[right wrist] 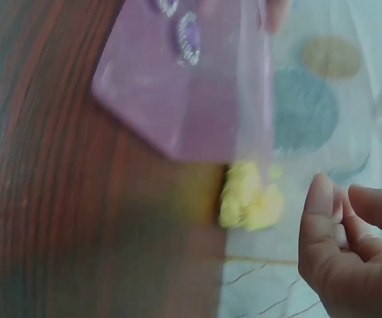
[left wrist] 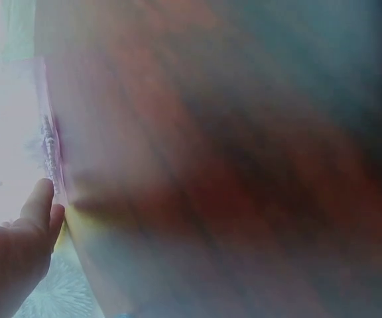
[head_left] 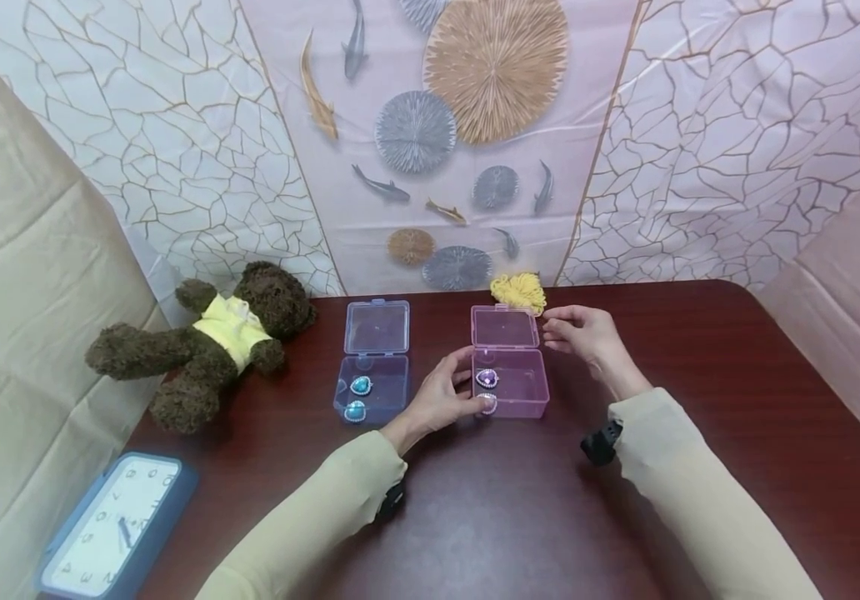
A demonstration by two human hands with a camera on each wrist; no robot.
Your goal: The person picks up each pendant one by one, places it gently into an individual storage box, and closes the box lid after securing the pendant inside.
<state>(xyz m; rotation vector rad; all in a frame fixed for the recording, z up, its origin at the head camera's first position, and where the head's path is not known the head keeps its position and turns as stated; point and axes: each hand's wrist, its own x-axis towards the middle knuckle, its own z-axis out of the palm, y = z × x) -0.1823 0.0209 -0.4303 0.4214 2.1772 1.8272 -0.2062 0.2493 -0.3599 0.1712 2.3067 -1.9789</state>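
A pink see-through plastic box (head_left: 523, 392) stands with its lid (head_left: 505, 327) tipped back. Inside, at its left, are a purple heart-shaped gem (head_left: 487, 378) with a sparkling rim and a paler gem (head_left: 487, 404) by the front. My left hand (head_left: 441, 396) holds the box's left side, thumb at the front and fingers towards the back. Just right of the raised lid, my right hand (head_left: 587, 337) hovers with loosely bent fingers and nothing between them. In the right wrist view its fingertips (right wrist: 319, 189) are apart from the lid.
Left of the pink box, a blue lidded box (head_left: 385, 392) stands open with two blue gems (head_left: 360, 385). Behind the pink lid lies a yellow yarn bundle (head_left: 518, 292). A brown teddy bear (head_left: 235, 333) and a blue-framed clock (head_left: 118, 525) are at the left.
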